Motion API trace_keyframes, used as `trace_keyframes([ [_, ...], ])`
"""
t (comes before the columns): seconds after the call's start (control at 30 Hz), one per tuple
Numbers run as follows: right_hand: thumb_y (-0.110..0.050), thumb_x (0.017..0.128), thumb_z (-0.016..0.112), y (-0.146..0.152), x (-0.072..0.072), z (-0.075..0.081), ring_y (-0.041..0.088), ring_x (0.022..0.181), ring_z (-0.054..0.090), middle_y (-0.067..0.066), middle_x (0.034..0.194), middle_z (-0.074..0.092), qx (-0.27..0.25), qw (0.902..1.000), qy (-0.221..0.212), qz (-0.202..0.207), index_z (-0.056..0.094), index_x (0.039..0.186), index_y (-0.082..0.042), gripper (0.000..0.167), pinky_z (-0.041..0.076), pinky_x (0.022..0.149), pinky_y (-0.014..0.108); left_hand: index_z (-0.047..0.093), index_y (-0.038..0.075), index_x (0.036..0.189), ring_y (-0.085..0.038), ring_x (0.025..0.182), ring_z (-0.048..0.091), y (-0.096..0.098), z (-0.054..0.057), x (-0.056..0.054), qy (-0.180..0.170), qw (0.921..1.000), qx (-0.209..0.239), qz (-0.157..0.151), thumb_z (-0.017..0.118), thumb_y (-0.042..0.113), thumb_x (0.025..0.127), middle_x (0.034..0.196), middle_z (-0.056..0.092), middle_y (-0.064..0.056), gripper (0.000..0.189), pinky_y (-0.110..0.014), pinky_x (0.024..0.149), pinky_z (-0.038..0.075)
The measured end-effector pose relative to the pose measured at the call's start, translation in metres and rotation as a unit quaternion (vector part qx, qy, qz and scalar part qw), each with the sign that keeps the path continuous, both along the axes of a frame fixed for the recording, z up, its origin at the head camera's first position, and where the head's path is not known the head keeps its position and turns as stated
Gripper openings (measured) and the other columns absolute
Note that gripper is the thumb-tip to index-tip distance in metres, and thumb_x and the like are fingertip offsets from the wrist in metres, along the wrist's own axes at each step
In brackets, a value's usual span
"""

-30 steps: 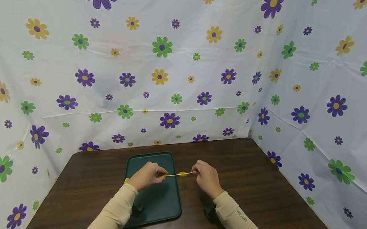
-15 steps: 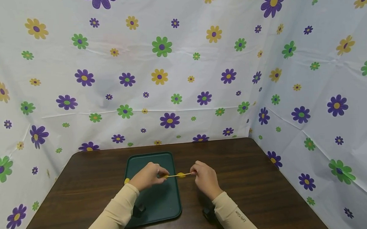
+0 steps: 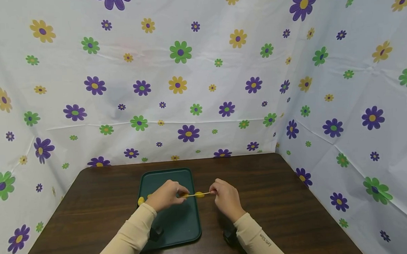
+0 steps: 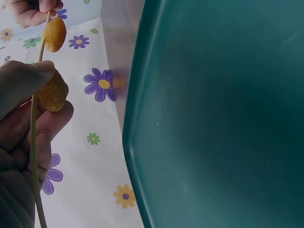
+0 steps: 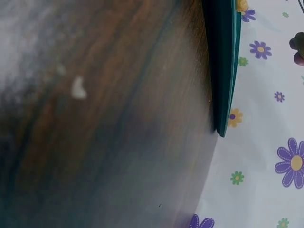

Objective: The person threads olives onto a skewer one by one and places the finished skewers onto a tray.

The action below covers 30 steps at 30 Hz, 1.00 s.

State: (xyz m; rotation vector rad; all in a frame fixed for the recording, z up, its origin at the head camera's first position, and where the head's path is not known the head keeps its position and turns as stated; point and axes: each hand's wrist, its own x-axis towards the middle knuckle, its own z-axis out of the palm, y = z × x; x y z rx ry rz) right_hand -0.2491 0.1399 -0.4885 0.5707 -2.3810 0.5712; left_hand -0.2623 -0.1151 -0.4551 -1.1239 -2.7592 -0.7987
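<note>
Over the green tray, my left hand pinches a yellow-orange date between thumb and fingers. A thin pale stalk runs past that date and down along the palm in the left wrist view. My right hand pinches the stalk's other end, just right of the tray. Another date sits on the stretch of stalk between the hands. Left of my left hand are more yellow fruits by the tray's left edge; whether they hang on the stalk, I cannot tell.
The tray lies on a dark wooden table. White cloth with printed flowers hangs behind and on both sides. Dark wrist devices sit beneath the forearms. Bare wood fills most of the right wrist view.
My right hand has drifted slightly left, so less stalk shows between the hands. My left hand has edged slightly right, and a second yellow fruit now shows behind it.
</note>
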Motion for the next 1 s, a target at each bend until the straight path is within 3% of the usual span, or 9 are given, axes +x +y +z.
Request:
trace_keyframes([
  [0.33, 0.005, 0.077, 0.082, -0.003, 0.003, -0.002, 0.005, 0.059, 0.049, -0.01, 0.071, 0.054, -0.007, 1.0, -0.004, 0.004, 0.069, 0.071, -0.019, 0.028, 0.043, 0.051, 0.023, 0.08, 0.006, 0.103, -0.007, 0.081, 0.064, 0.005, -0.002, 0.001, -0.016, 0.9999, 0.003, 0.001, 0.079, 0.006, 0.087, 0.093, 0.074, 0.001, 0.016, -0.022, 0.074, 0.056],
  [0.77, 0.0, 0.079, 0.084, -0.004, 0.007, 0.0, 0.005, 0.059, 0.051, -0.009, 0.072, 0.054, 0.001, 1.0, -0.01, 0.001, 0.07, 0.073, -0.019, 0.024, 0.044, 0.052, 0.023, 0.08, 0.008, 0.102, -0.009, 0.08, 0.064, 0.012, 0.0, 0.003, -0.012, 0.9999, 0.01, -0.004, 0.079, 0.006, 0.088, 0.092, 0.074, 0.002, 0.015, -0.022, 0.072, 0.055],
  [1.0, -0.004, 0.08, 0.084, -0.004, 0.005, 0.001, 0.005, 0.059, 0.05, -0.01, 0.072, 0.051, -0.02, 0.9997, -0.012, 0.009, 0.069, 0.075, -0.018, 0.021, 0.042, 0.051, 0.023, 0.077, 0.01, 0.112, -0.01, 0.09, 0.069, 0.003, 0.0, 0.001, -0.041, 0.9988, 0.027, 0.006, 0.079, 0.011, 0.089, 0.102, 0.076, 0.001, 0.023, -0.035, 0.083, 0.059],
])
